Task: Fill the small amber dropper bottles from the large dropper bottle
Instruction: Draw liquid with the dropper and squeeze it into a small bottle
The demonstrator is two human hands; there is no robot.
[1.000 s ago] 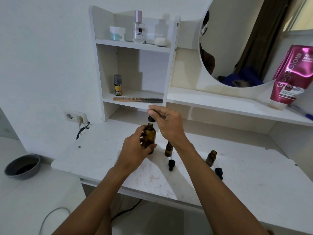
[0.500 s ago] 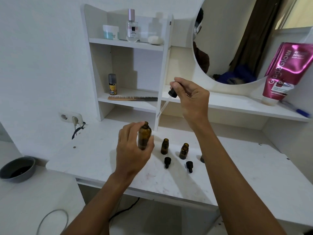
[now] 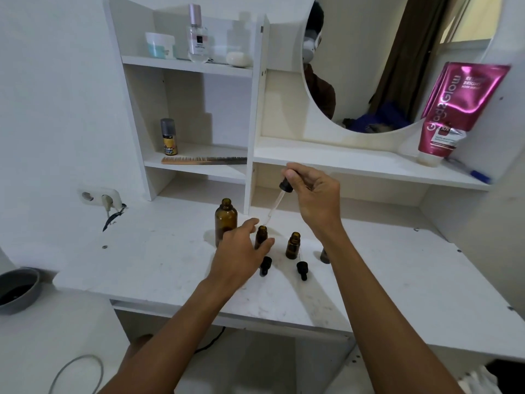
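Note:
The large amber bottle (image 3: 225, 220) stands open on the white desk (image 3: 159, 260). Just right of it, my left hand (image 3: 241, 257) grips the first small amber bottle (image 3: 261, 237) between thumb and fingers. My right hand (image 3: 315, 194) pinches the black bulb of the large dropper (image 3: 285, 186). Its glass pipette slants down-left, with the tip just above that bottle's mouth. A second small bottle (image 3: 293, 245) stands open to the right. A third (image 3: 324, 255) is mostly hidden behind my right forearm. Two black small dropper caps (image 3: 265, 265) (image 3: 302, 270) lie in front.
A white shelf unit (image 3: 250, 115) rises at the back with a comb (image 3: 204, 160), a spray can (image 3: 169, 136) and jars. A round mirror (image 3: 369, 66) and a pink tube (image 3: 457, 109) are at the right. A wall socket (image 3: 99, 196) and a grey bowl (image 3: 18, 288) are at the left.
My left hand set the large bottle down on the desk and moved right to grip the first small bottle. My right hand lowered the dropper from shelf height to just above that bottle.

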